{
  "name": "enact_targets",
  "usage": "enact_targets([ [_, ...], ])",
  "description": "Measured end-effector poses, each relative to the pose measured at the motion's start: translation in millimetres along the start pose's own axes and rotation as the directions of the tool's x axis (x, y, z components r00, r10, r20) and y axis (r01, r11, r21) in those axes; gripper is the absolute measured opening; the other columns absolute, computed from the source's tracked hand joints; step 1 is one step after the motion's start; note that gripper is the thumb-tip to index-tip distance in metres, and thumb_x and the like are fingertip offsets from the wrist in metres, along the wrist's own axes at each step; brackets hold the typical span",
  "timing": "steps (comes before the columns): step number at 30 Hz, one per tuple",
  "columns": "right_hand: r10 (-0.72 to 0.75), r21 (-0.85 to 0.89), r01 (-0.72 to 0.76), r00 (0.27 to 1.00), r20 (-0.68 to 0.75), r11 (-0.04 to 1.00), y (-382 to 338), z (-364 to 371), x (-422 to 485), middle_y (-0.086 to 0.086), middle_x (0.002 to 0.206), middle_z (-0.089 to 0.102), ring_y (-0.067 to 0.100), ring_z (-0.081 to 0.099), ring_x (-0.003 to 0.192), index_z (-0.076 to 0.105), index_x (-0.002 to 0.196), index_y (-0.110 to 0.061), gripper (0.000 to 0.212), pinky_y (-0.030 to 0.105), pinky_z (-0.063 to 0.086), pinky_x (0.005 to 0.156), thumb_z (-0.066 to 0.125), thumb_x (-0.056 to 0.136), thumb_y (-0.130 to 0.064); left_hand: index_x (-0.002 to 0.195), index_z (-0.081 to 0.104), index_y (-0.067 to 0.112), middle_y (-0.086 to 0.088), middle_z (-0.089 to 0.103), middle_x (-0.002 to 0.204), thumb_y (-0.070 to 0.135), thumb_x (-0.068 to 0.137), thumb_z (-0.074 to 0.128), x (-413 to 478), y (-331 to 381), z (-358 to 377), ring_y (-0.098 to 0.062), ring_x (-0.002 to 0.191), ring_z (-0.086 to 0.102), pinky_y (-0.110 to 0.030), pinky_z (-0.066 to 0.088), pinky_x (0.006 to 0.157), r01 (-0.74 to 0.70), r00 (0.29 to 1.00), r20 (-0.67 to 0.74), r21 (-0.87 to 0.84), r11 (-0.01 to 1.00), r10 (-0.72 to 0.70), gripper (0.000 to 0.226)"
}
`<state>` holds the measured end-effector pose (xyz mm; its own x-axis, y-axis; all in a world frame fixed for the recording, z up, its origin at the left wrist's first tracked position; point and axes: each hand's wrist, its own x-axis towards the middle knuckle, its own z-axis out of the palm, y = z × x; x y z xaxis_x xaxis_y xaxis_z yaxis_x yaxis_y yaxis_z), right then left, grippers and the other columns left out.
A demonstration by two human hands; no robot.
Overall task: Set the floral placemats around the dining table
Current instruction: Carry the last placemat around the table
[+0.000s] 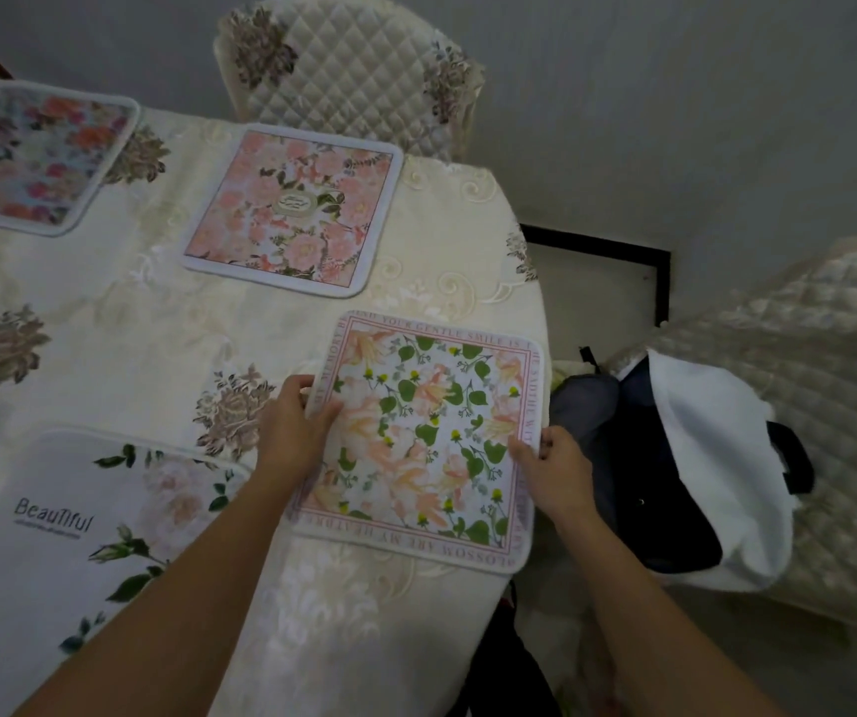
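Note:
A square placemat with peach flowers, green leaves and a lettered border lies flat near the table's right edge. My left hand holds its left edge, thumb on top and fingers curled at the rim. My right hand pinches its right edge at the table's rim. Three other floral placemats lie on the table: a pink one further back, a multicoloured one at the far left, and a white one printed "Beautiful" at the near left.
The table carries a cream embroidered cloth. A quilted chair stands at the far side. To the right, another quilted chair holds a dark bag with a white cloth.

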<state>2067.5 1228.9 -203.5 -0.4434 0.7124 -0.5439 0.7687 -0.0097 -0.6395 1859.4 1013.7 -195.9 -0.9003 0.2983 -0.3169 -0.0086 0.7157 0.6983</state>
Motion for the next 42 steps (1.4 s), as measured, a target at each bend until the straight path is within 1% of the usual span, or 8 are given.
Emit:
enact_targets([
  [12,0.015,-0.241,-0.025,0.999,-0.046,0.97,5,-8,-4,-0.003,0.077,0.068,0.016,0.065,0.068,0.053,0.077,-0.015,0.045,0.034,0.053,0.059,0.063,0.087,-0.058,0.127,0.058,0.008,-0.013,0.059,0.112,0.031,0.089,0.07,-3,-14,5,-0.031,0.105,0.056,-0.047,0.051,0.087,-0.097,0.994,-0.018,0.239,0.966,0.105,0.046],
  [20,-0.034,-0.374,-0.008,0.994,-0.104,0.927,6,-15,-7,-0.004,0.076,0.065,0.018,0.063,0.066,0.049,0.078,-0.021,0.047,0.038,0.056,0.058,0.063,0.081,-0.066,0.123,0.06,0.001,-0.02,0.055,0.107,0.029,0.091,0.068,-11,-21,0,-0.035,0.096,0.053,-0.043,0.049,0.074,-0.26,0.952,-0.007,0.511,0.819,0.306,0.044],
  [23,-0.2,-0.484,0.111,0.97,-0.137,0.868,0,-10,-8,-0.004,0.088,0.062,0.02,0.063,0.076,0.049,0.09,-0.022,0.035,0.035,0.053,0.058,0.066,0.086,-0.052,0.133,0.054,0.009,-0.018,0.055,0.124,0.034,0.093,0.058,-9,-20,-1,-0.037,0.109,0.053,-0.049,0.049,0.084,-0.356,0.909,0.029,0.576,0.736,0.416,0.047],
  [26,-0.507,-0.595,0.328,0.848,-0.158,0.734,-16,13,-9,0.005,0.101,0.06,0.025,0.057,0.089,0.058,0.106,-0.015,0.024,0.036,0.051,0.059,0.07,0.085,-0.02,0.149,0.037,0.02,-0.012,0.039,0.152,0.038,0.093,0.048,0,-11,10,-0.031,0.135,0.04,-0.053,0.039,0.106,-0.508,0.849,0.181,0.535,0.674,0.497,0.06],
  [29,-0.646,-0.591,0.487,0.759,-0.076,0.643,-33,48,-1,0.012,0.123,0.059,0.031,0.055,0.114,0.059,0.123,-0.008,0.04,0.044,0.053,0.089,0.066,0.084,-0.015,0.155,0.023,0.03,-0.002,0.016,0.165,0.042,0.097,0.041,13,1,33,-0.02,0.152,0.012,-0.047,0.016,0.122,-0.647,0.758,0.348,0.502,0.574,0.551,0.062],
  [32,-0.644,-0.614,0.554,0.759,0.094,0.563,-36,81,7,0.011,0.16,0.03,0.03,0.024,0.149,0.033,0.152,-0.01,0.06,0.049,0.025,0.119,0.043,0.099,-0.036,0.157,0.015,0.03,0.002,0.007,0.166,0.046,0.101,0.031,21,4,54,-0.013,0.153,-0.003,-0.047,0.007,0.123,-0.715,0.693,0.429,0.51,0.478,0.579,0.06],
  [37,-0.629,-0.691,0.505,0.772,0.095,0.516,-15,81,12,0.004,0.167,0.005,0.02,0.0,0.153,0.009,0.158,-0.015,0.073,0.046,0.009,0.123,0.026,0.1,-0.056,0.157,0.008,0.029,0.002,-0.001,0.166,0.051,0.102,0.027,31,-12,47,-0.016,0.153,-0.005,-0.045,0.009,0.124,-0.673,0.723,0.379,0.578,0.462,0.578,0.063],
  [42,-0.57,-0.717,0.435,0.819,0.064,0.545,4,56,16,0.007,0.166,0.005,0.022,-0.001,0.153,0.01,0.158,-0.013,0.075,0.045,0.014,0.123,0.025,0.1,-0.059,0.158,0.004,0.023,0.001,-0.003,0.166,0.048,0.102,0.025,32,-27,25,-0.015,0.152,-0.007,-0.043,0.008,0.124,-0.625,0.775,0.337,0.539,0.565,0.535,0.064],
])
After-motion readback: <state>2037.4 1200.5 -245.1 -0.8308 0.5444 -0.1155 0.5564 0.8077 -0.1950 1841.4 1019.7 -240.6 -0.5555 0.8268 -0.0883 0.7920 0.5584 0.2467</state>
